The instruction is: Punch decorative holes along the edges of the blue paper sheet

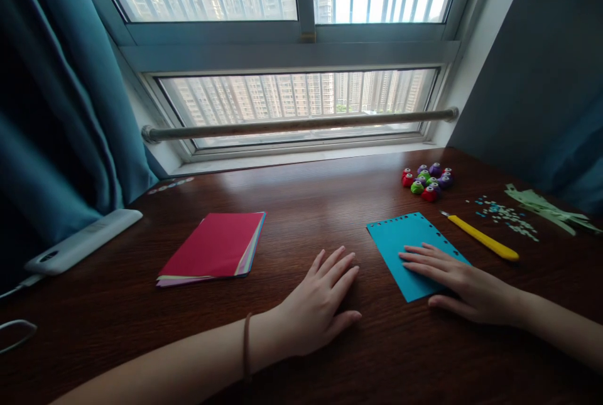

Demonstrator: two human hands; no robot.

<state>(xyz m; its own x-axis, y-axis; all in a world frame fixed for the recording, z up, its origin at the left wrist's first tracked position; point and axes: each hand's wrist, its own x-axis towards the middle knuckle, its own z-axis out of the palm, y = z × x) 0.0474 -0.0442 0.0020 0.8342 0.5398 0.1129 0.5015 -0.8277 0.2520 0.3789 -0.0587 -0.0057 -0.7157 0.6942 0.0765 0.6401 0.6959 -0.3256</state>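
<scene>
My left hand [325, 304] lies flat on the dark wooden table, fingers a little spread, holding nothing. It rests between a stack of coloured paper [211, 245] with a red sheet on top and a blue sheet of paper [396, 248]. Across the lower right part of that blue sheet lies my right hand [452, 282], its fingers stretched out and its thumb apart. Small holes run along the sheet's far and right edges. To the right of the sheet is a yellow-handled craft knife [485, 238] with its blade pointing away to the left.
Several red, green and purple eyed figures [428, 182] cluster at the back right. Small paper bits [509, 216] and pale green paper strips [546, 207] lie near the right edge. A white power strip-like device [85, 242] with a cable sits at left, beside the blue curtain [108, 110].
</scene>
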